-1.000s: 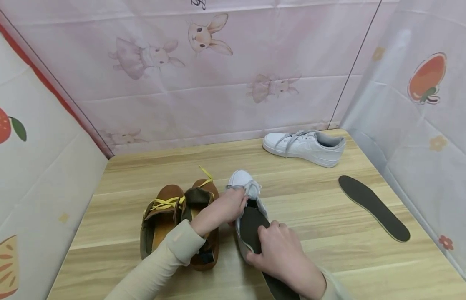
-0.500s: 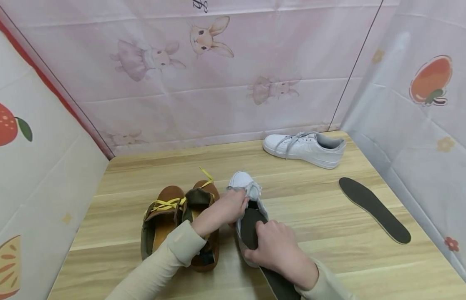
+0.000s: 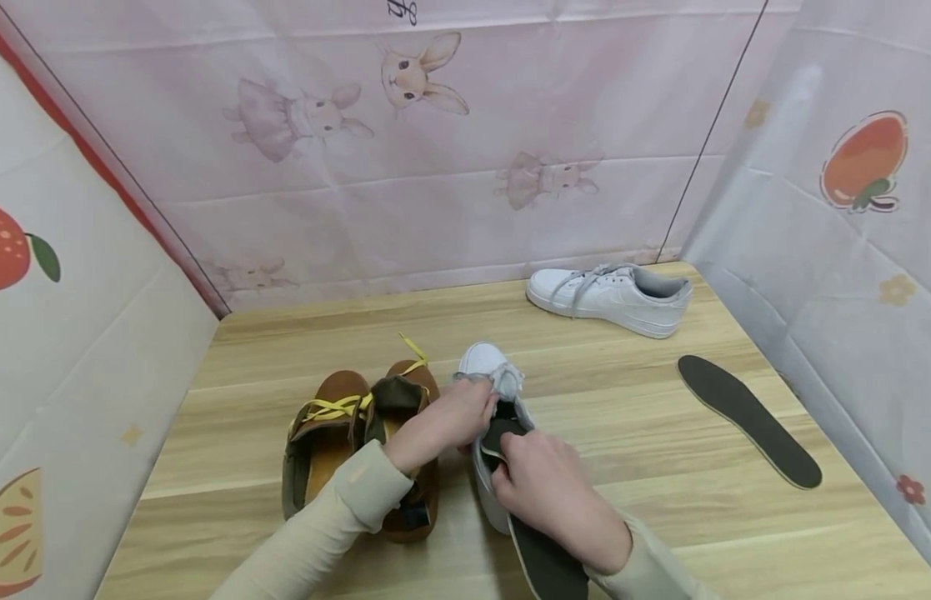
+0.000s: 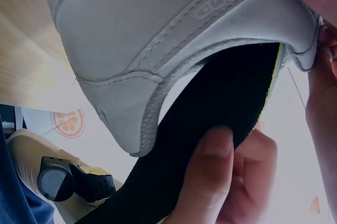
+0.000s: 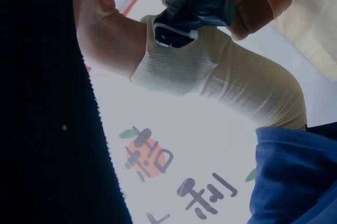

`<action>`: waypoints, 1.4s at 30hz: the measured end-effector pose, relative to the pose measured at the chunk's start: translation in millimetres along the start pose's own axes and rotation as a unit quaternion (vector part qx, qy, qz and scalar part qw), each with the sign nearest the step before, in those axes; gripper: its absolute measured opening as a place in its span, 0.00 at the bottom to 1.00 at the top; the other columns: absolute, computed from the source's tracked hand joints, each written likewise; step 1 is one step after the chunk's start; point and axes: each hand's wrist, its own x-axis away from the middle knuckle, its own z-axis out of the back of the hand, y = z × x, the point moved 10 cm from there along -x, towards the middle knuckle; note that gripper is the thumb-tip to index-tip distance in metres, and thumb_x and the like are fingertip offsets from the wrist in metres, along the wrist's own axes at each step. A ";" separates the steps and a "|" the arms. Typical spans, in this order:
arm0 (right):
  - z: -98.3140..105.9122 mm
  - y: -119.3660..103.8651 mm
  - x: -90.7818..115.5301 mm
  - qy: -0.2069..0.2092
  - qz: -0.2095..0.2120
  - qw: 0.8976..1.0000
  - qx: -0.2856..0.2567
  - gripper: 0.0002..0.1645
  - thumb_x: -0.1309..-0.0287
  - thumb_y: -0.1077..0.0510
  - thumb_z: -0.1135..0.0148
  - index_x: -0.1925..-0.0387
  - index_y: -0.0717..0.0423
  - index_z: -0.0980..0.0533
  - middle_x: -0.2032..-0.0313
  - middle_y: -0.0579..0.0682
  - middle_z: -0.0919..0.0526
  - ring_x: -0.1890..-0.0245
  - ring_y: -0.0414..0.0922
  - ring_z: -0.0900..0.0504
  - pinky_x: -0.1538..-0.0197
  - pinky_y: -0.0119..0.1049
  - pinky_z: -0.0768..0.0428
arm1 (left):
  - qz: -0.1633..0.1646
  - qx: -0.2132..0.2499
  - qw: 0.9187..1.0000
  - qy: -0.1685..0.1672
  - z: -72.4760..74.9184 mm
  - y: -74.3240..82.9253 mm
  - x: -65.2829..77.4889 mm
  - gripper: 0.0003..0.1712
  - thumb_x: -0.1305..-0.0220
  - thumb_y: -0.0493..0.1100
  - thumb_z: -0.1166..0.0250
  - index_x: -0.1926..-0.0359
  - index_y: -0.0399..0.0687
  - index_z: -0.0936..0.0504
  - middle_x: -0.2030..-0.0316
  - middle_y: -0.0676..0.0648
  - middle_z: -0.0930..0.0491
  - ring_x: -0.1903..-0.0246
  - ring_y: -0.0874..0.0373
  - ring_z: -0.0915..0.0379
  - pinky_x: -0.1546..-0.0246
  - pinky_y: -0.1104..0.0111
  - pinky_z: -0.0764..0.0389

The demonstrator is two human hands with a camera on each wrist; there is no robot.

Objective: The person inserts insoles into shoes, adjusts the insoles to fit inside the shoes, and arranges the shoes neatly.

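Note:
A white sneaker (image 3: 484, 358) stands toe-away near the middle of the table. My left hand (image 3: 459, 412) grips it at the tongue and grey laces. My right hand (image 3: 551, 487) pinches a dark insole (image 3: 543, 554), thumb on one face and fingers behind, as the left wrist view shows. The insole's front end lies inside the shoe opening, and its other end sticks out past the heel. In the left wrist view the insole (image 4: 210, 103) runs under the shoe's padded collar (image 4: 152, 108). The right wrist view shows the insole (image 5: 42, 103) filling the left side.
A pair of brown shoes (image 3: 341, 387) with yellow laces stands left of the sneaker, partly behind my left forearm. A second white sneaker (image 3: 611, 296) is at the back right. Another dark insole (image 3: 750, 421) lies flat on the right. Printed curtains (image 3: 465, 217) border the table (image 3: 240, 358).
My right hand has shifted slightly, and the insole has bent, its front edge curling up in the shoe opening. The left hand keeps its hold on the sneaker in the same spot.

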 end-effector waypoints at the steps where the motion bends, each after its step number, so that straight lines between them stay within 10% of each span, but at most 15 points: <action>1: -0.8 0.0 -0.8 0.001 0.000 1.000 -0.004 0.16 0.61 0.60 0.42 0.90 0.47 0.39 0.89 0.42 0.37 0.89 0.40 0.39 0.88 0.35 0.42 | 0.000 -0.001 1.000 0.000 0.0 0.0 -0.1 0.15 0.28 0.42 0.53 0.72 0.43 0.28 0.81 0.49 0.32 0.85 0.60 0.33 0.84 0.70 0.31; 25: -27.7 22.3 -31.4 0.058 -0.044 0.997 0.029 0.19 0.59 0.57 0.39 0.92 0.48 0.39 0.89 0.46 0.34 0.90 0.46 0.36 0.88 0.40 0.40 | -0.026 0.006 1.000 -0.005 -2.7 7.2 -0.7 0.15 0.28 0.40 0.53 0.73 0.43 0.28 0.80 0.49 0.31 0.81 0.59 0.31 0.78 0.69 0.28; 42: -9.8 -2.8 11.6 -0.072 -0.019 0.995 0.070 0.28 0.59 0.39 0.31 0.71 0.58 0.29 0.82 0.53 0.27 0.83 0.48 0.26 0.84 0.40 0.33 | 0.019 0.002 1.000 -0.018 -4.3 0.3 -2.5 0.14 0.28 0.42 0.54 0.70 0.44 0.28 0.80 0.49 0.30 0.82 0.59 0.30 0.80 0.70 0.28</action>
